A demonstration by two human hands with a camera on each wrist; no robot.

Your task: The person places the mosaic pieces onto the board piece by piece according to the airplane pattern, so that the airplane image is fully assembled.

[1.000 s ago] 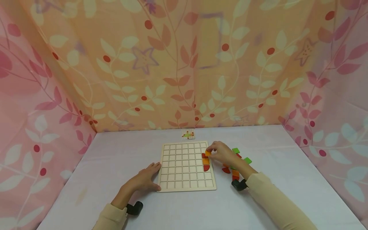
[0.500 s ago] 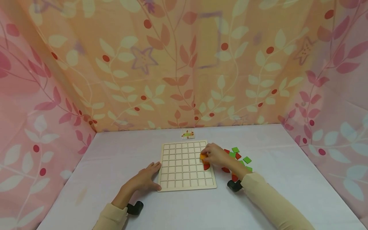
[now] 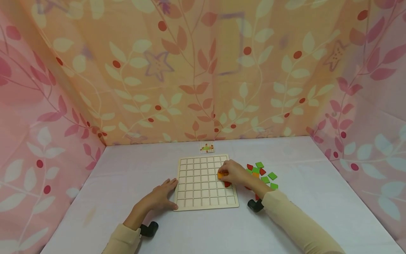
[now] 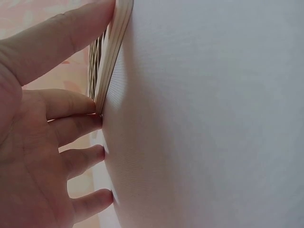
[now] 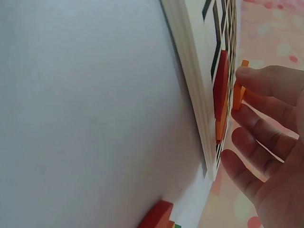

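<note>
A pale wooden board (image 3: 196, 190) with a grid of square cells lies flat in the middle of the table. My right hand (image 3: 236, 173) pinches an orange square tile (image 3: 220, 175) over the board's right part; in the right wrist view that tile (image 5: 239, 90) is between thumb and fingers, just above the grid. A red quarter-round tile (image 3: 227, 184) sits in a cell near the right edge, partly covered by the hand. My left hand (image 3: 161, 195) rests at the board's left edge with fingers spread, thumb and fingertips touching the rim (image 4: 111, 61).
Right of the board lie loose tiles: several green squares (image 3: 272, 175), red pieces (image 3: 250, 167) and an orange one (image 3: 255, 175). Some are hidden by the right forearm. A small pattern card (image 3: 207, 147) lies behind the board. Patterned curtains (image 3: 203, 70) surround the white table.
My right hand has moved left over the board with the orange tile, from the right-edge column toward the column beside it. The left hand has stayed in place.
</note>
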